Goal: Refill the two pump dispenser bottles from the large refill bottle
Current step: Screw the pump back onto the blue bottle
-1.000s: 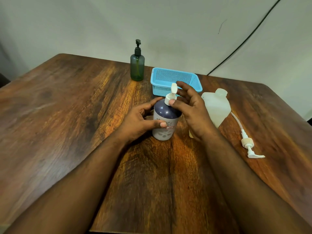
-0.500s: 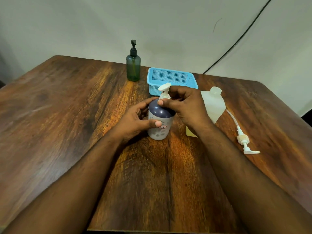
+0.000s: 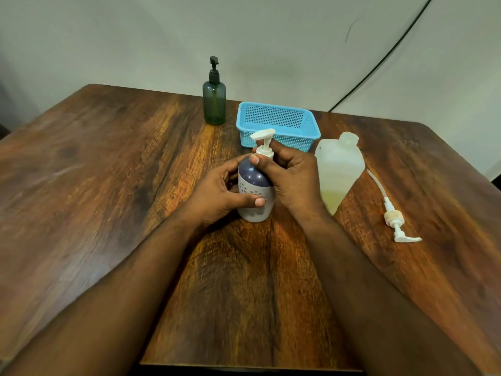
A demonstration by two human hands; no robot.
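Note:
A purple-and-white pump bottle (image 3: 254, 183) stands upright at the table's middle. My left hand (image 3: 221, 192) grips its body from the left. My right hand (image 3: 287, 172) pinches the collar of its white pump head (image 3: 263, 141), whose nozzle points left. Just right of it stands the large translucent refill bottle (image 3: 339, 169), uncapped, with yellowish liquid low inside. Its detached white pump with tube (image 3: 393, 215) lies on the table further right. A green pump bottle (image 3: 214, 103) with a black pump stands at the back.
A light blue perforated basket (image 3: 279, 126) sits behind the purple bottle, near the wall. A black cable (image 3: 379, 61) runs up the wall at the right. The wooden table (image 3: 108, 185) stretches wide to the left and in front.
My right hand's fingers have closed round the pump collar, and the nozzle has turned from pointing up-right to pointing left. My left hand keeps its hold on the bottle.

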